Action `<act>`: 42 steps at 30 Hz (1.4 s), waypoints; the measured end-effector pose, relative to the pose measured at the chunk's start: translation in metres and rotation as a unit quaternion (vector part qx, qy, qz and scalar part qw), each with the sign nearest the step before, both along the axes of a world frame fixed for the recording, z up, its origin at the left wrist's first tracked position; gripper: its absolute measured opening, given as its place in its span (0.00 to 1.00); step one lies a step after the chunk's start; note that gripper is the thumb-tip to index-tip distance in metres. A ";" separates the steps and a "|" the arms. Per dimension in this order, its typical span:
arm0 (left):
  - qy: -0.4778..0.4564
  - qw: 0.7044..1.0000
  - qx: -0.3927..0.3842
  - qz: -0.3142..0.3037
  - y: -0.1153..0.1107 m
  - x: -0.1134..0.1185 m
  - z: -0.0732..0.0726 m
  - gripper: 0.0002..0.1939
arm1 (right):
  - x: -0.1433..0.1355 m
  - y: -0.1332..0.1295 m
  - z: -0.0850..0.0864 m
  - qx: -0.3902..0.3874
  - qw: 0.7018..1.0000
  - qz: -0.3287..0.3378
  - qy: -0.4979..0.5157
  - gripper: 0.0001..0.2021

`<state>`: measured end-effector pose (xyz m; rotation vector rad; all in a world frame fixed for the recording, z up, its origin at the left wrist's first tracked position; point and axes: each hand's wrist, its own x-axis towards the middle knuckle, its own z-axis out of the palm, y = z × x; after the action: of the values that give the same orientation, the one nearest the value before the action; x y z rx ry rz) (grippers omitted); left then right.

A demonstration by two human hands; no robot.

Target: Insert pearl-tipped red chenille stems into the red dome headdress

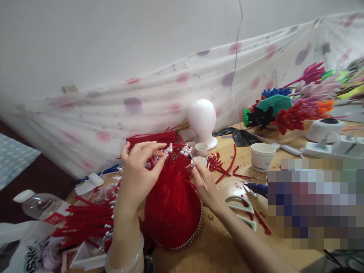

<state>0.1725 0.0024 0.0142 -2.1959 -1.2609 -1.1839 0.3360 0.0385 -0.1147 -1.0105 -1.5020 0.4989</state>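
Note:
A red rounded piece [173, 212] edged with a string of small pearls stands on the wooden table in front of me. Red fuzzy strands rise from its top, with white pearl clusters [186, 151] among them. My left hand [143, 167] is at the upper left of the piece, thumb and fingertips closed on a small white pearl sprig [168, 148]. On the right side, my right hand [203, 184] pinches a thin pale stick [204, 183] whose upper end is near the pearl cluster.
A white foam head [202, 121] stands behind small paper cups [201, 149]. To the right are a larger cup [262, 156], scissors [241, 204], a power strip [335, 146] and fuzzy flowers [292, 110]. A plastic bottle [42, 206] and red stems [88, 222] lie left.

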 end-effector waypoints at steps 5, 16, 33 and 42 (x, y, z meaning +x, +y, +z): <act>-0.161 0.981 0.028 -0.104 -0.033 0.009 0.007 0.09 | -0.002 0.002 -0.015 0.011 0.998 -0.029 -0.061 0.11; -0.253 0.947 -0.090 -0.180 -0.099 -0.016 -0.008 0.09 | -0.001 0.006 -0.021 0.012 0.985 -0.068 -0.160 0.16; -0.219 0.922 -0.316 -0.049 -0.153 -0.048 -0.071 0.38 | 0.064 -0.057 0.014 -0.097 0.866 -0.003 -0.490 0.26; -0.207 0.905 -0.371 -0.035 -0.128 -0.043 -0.091 0.20 | 0.078 -0.054 0.034 -0.147 0.837 0.099 -0.517 0.34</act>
<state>0.1291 -0.1258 -0.0767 -2.5846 -2.1064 -1.4116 0.4144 -0.0159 -0.0803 -1.4914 -2.5705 0.3266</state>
